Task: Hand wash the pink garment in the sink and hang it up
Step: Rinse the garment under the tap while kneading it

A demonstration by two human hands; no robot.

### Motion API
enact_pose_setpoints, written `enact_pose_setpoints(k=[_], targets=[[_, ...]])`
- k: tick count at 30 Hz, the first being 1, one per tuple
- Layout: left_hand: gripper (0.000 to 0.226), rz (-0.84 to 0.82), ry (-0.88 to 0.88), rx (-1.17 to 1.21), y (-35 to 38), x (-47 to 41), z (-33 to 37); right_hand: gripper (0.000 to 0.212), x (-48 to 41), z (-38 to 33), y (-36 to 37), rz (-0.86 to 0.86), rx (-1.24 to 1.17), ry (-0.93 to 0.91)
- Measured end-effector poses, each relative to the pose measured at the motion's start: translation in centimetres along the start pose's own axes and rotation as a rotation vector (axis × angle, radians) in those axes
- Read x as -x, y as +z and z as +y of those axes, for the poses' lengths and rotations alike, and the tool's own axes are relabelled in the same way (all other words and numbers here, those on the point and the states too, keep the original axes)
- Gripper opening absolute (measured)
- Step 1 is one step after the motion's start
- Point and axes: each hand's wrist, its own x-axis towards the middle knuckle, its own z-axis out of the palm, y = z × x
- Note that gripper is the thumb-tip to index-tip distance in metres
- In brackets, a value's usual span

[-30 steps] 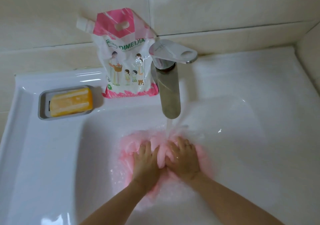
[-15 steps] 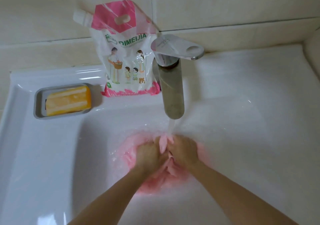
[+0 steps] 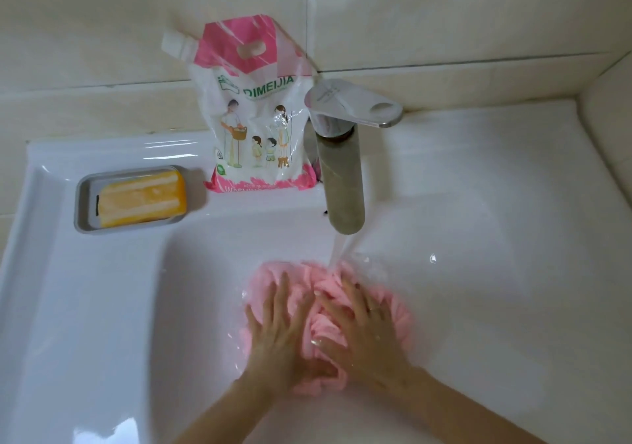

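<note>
Water (image 3: pixel 340 248) streams from the steel tap (image 3: pixel 342 183) onto the far edge of the crumpled pink cloth garment (image 3: pixel 326 286), which lies soaked at the bottom of the white ceramic sink (image 3: pixel 102 307). I see the left hand (image 3: pixel 277 334) and the right hand (image 3: pixel 362 334) side by side on top of it, palms down. The fingers (image 3: pixel 284 286) of both are straight and spread, pressing the cloth rather than gripping it. Pink folds bulge up between the two hands and reach past the fingertips towards the tap. On the rim behind, a yellow soap bar (image 3: pixel 142 199) sits in a grey tray (image 3: pixel 82 204), near an upright pink-and-white detergent pouch (image 3: pixel 256 118).
</note>
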Motion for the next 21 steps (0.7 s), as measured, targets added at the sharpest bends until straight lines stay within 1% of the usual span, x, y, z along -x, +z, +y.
enact_pose_setpoints(k=[1,2,4,5,8,10,12,15,18,21], targets=[[0.118,-0.039,0.002,0.018,0.5,0.1,0.3,0.069,0.0,0.1,0.9,0.013,0.049,-0.024],[0.114,-0.035,0.001,0.038,1.2,0.2,0.4,0.070,-0.1,0.1,1.3,0.010,0.065,-0.015],[0.102,-0.004,-0.008,0.074,1.9,0.0,0.8,0.071,-0.7,-0.3,1.4,0.067,0.077,-0.005],[0.095,0.022,-0.011,0.104,2.0,-0.2,1.0,0.069,-1.0,-0.2,1.9,0.124,0.093,-0.020],[0.063,0.237,0.003,0.215,2.3,-1.6,1.4,0.054,-2.1,0.0,2.6,0.248,0.058,-0.007],[0.041,0.332,0.023,0.243,2.7,-2.5,1.4,0.042,-2.8,0.4,3.4,0.354,0.043,-0.011],[0.027,0.365,0.047,0.233,3.1,-3.3,1.0,0.040,-3.4,0.6,3.6,0.386,0.060,-0.015],[0.018,0.385,0.119,0.170,2.9,-4.6,0.6,0.044,-4.6,0.8,3.5,0.414,0.062,-0.007],[0.026,0.402,0.242,0.150,2.7,-6.2,0.0,0.039,-5.9,0.9,2.9,0.430,0.071,0.048],[0.031,0.321,0.227,0.183,1.9,-7.3,0.0,0.043,-7.0,0.6,2.1,0.398,0.111,0.142]])
